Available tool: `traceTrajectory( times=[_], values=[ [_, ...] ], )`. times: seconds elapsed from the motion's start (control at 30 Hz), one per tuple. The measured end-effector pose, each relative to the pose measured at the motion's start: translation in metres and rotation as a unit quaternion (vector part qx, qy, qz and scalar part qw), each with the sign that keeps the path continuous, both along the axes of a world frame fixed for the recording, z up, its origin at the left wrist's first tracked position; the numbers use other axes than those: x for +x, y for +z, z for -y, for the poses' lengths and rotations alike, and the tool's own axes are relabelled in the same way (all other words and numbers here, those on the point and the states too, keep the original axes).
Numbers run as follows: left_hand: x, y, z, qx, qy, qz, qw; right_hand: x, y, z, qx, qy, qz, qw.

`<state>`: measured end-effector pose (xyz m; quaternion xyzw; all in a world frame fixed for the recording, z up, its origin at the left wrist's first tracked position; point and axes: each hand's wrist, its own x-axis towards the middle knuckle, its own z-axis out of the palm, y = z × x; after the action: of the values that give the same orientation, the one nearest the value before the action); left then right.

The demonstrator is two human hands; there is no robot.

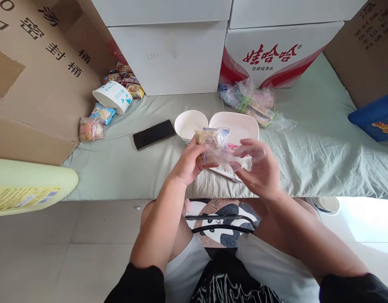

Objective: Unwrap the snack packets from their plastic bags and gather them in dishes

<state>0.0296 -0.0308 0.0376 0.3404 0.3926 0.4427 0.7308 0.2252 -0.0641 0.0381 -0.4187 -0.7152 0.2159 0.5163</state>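
Observation:
My left hand (189, 162) is closed around a snack in a clear wrapper (212, 138) with yellow and blue printing. Just right of the wrapper's crinkled end is my right hand (263, 170), its fingers curved and apart, slightly blurred. Whether its thumb touches the film I cannot tell. Behind the snack stand a white paper bowl (190, 121) and, beside it, a shallow white tray (236, 122), partly hidden by my hands. A small pink item (233, 146) shows between my hands, too covered to name.
A phone (153, 134) lies left of the bowl. Further left are a tipped paper bowl (113, 97) and wrapped snacks (92, 129). Crumpled plastic packaging (257, 105) lies behind the tray. White boxes (168, 59) line the back; a brown carton (38, 84) borders the left.

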Motion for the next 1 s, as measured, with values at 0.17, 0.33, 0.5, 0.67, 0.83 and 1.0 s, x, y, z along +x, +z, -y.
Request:
traceTrajectory(
  times=[0.17, 0.33, 0.5, 0.67, 0.83, 1.0],
  values=[
    [0.006, -0.003, 0.002, 0.042, -0.051, -0.055, 0.996, -0.005, 0.019, 0.003, 0.001, 0.007, 0.059, 0.998],
    [0.010, -0.001, 0.009, 0.047, -0.135, -0.029, 0.989, -0.018, 0.020, 0.000, -0.072, -0.117, 0.008, 0.991],
    [0.008, 0.001, 0.012, 0.133, -0.147, -0.081, 0.977, -0.019, 0.013, 0.001, -0.181, -0.110, -0.075, 0.974],
    [-0.011, 0.004, 0.008, 0.190, -0.235, -0.171, 0.938, 0.000, 0.009, 0.019, -0.151, -0.004, -0.013, 0.988],
    [-0.026, 0.005, 0.007, 0.183, -0.334, -0.239, 0.893, 0.005, 0.003, 0.033, -0.176, 0.093, 0.071, 0.977],
    [-0.026, -0.002, 0.011, 0.162, -0.219, -0.245, 0.931, -0.001, -0.017, 0.039, -0.323, 0.052, -0.058, 0.943]
  ],
)
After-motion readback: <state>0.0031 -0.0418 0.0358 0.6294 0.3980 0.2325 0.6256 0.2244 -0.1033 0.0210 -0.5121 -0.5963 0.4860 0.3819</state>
